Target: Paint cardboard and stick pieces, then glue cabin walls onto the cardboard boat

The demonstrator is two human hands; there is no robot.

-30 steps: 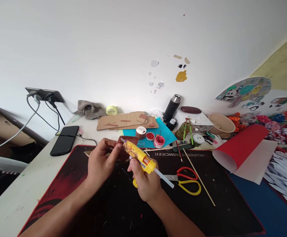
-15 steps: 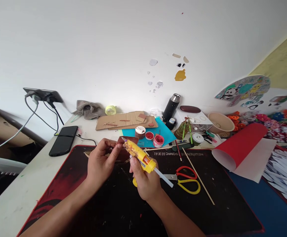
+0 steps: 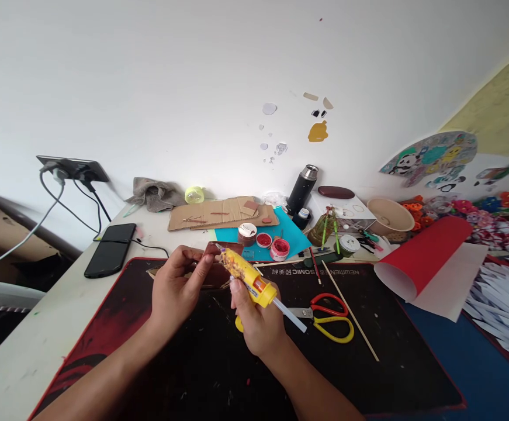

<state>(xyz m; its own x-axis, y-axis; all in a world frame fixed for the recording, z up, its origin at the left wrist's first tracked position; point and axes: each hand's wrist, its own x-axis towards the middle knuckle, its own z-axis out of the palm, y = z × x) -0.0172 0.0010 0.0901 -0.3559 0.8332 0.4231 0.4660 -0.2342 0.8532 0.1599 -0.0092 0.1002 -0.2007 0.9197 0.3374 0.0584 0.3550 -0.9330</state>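
Note:
A yellow hot glue gun point(image 3: 241, 266) is gripped in my right hand point(image 3: 260, 318), its nozzle pointing up and left. A clear glue stick point(image 3: 291, 316) sticks out of its back end. My left hand point(image 3: 177, 286) pinches a dark brown flat-sided piece point(image 3: 230, 245) that looks like painted cardboard. The nozzle is close to the brown piece and my left fingertips; whether it touches cannot be made out. Part of the brown piece is hidden behind the glue gun and my fingers.
On the black desk mat point(image 3: 210, 374) lie scissors point(image 3: 328, 318) and a thin wooden stick point(image 3: 350, 310). Behind are open paint jars point(image 3: 279, 250), blue paper point(image 3: 298, 231), cardboard point(image 3: 184, 216) and a black thermos point(image 3: 302, 190). A phone point(image 3: 109, 251) lies left, a red paper roll point(image 3: 429, 257) right.
Both hands keep nearly the same pose. The glue gun's nozzle stays by the brown piece. The view has shifted slightly, so the surroundings appear a little further left.

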